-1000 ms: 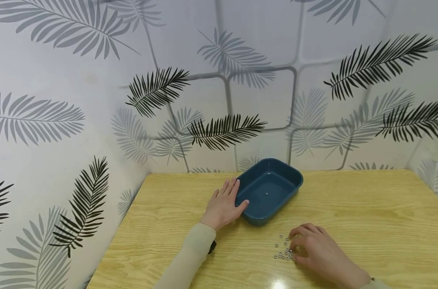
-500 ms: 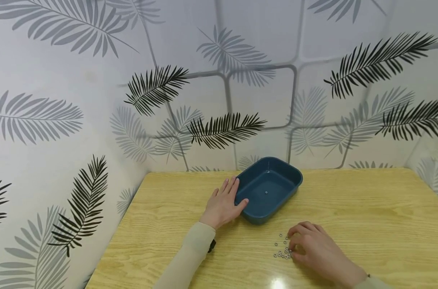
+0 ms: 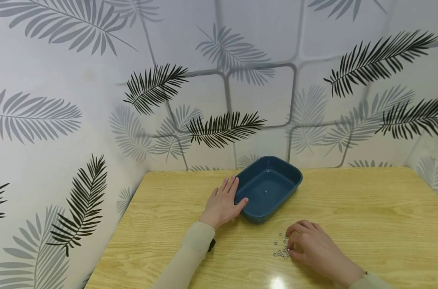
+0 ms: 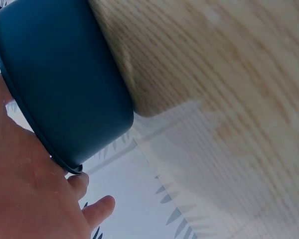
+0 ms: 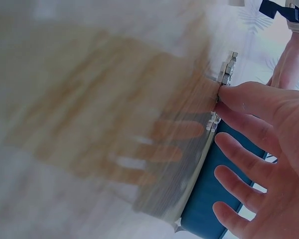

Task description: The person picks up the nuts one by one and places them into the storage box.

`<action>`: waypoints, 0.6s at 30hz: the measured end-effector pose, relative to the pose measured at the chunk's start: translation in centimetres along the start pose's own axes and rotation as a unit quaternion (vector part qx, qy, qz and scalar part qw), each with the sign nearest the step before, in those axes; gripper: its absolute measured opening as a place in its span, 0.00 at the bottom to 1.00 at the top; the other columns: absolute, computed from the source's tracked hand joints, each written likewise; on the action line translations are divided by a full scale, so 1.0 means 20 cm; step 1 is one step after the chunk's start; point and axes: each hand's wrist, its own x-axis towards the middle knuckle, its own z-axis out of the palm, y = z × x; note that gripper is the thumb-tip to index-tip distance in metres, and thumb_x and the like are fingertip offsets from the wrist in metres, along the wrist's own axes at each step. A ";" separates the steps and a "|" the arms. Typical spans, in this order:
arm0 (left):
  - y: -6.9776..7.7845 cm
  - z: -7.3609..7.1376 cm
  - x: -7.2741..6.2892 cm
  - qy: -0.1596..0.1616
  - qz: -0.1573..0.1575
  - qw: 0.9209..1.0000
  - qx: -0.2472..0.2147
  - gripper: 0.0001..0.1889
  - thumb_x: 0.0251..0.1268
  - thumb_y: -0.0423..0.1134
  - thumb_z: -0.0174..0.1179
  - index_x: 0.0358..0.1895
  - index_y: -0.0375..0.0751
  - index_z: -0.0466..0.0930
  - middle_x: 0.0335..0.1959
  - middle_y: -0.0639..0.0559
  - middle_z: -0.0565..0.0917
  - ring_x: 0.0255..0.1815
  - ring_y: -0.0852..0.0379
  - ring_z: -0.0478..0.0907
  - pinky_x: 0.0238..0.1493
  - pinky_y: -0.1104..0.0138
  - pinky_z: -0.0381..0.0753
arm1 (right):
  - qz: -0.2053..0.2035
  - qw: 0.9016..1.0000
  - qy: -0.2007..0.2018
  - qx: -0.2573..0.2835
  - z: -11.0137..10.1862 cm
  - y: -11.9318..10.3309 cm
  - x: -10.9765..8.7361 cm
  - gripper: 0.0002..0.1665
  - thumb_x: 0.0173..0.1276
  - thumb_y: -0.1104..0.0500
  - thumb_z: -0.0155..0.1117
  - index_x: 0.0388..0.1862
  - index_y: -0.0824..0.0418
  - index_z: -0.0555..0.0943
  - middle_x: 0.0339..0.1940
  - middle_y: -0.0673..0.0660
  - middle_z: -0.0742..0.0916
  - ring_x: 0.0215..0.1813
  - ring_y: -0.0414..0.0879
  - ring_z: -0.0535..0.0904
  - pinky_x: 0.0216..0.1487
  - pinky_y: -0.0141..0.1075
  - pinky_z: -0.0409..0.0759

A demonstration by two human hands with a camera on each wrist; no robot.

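Observation:
A deep blue plastic tray (image 3: pixel 267 206) stands at an angle on the table, with one small metal nut (image 3: pixel 266 192) on its floor. Along its left rim rests my left hand (image 3: pixel 222 204), fingers extended and thumb at the near edge. The left wrist view shows that hand against the rim of the tray (image 4: pixel 65 79). My right hand (image 3: pixel 314 247) is down at a loose cluster of small metal nuts (image 3: pixel 279 253). In the right wrist view, thumb and index finger of the right hand (image 5: pixel 269 144) pinch a nut, mostly hidden by the fingertips, beside other nuts (image 5: pixel 228 69).
The wood-grain table (image 3: pixel 175 200) reaches back to a wall (image 3: pixel 262 100) with a leaf pattern. A glossy light reflection lies on the tabletop near the front. A dark band (image 3: pixel 211 245) shows at the left wrist.
My right hand has shifted slightly left over the cluster, its thumb and index finger at the nuts. The left hand stays on the tray's rim.

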 end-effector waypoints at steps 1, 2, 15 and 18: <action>0.00 0.00 0.00 0.000 0.001 1.000 0.002 0.41 0.74 0.68 0.35 0.81 0.48 0.40 0.81 0.52 0.43 0.80 0.52 0.38 0.74 0.49 0.50 | 0.000 1.000 0.001 -0.001 0.00 0.00 0.00 0.08 0.56 0.53 0.76 0.25 0.40 0.84 0.45 0.43 0.82 0.53 0.47 0.73 0.55 0.54 0.71; 0.00 0.00 0.00 0.002 0.001 1.000 0.002 0.41 0.74 0.68 0.35 0.81 0.48 0.40 0.81 0.52 0.43 0.80 0.52 0.38 0.74 0.49 0.50 | 0.001 1.000 0.001 -0.002 0.00 0.00 0.00 0.08 0.56 0.53 0.76 0.26 0.40 0.84 0.45 0.43 0.82 0.53 0.47 0.73 0.55 0.54 0.71; -0.01 0.01 0.01 0.000 -0.001 1.000 0.002 0.41 0.74 0.68 0.35 0.81 0.49 0.40 0.81 0.55 0.41 0.80 0.53 0.38 0.74 0.50 0.49 | -0.012 1.000 0.010 0.000 0.00 -0.01 0.00 0.09 0.55 0.54 0.77 0.26 0.40 0.84 0.46 0.44 0.82 0.53 0.47 0.74 0.52 0.53 0.73; -0.01 0.01 0.00 0.000 -0.002 1.000 0.001 0.41 0.74 0.68 0.35 0.81 0.49 0.40 0.81 0.56 0.40 0.80 0.53 0.37 0.74 0.50 0.49 | -0.014 1.000 0.013 -0.001 0.00 -0.01 0.00 0.09 0.55 0.54 0.78 0.26 0.41 0.85 0.45 0.44 0.82 0.52 0.47 0.74 0.52 0.52 0.73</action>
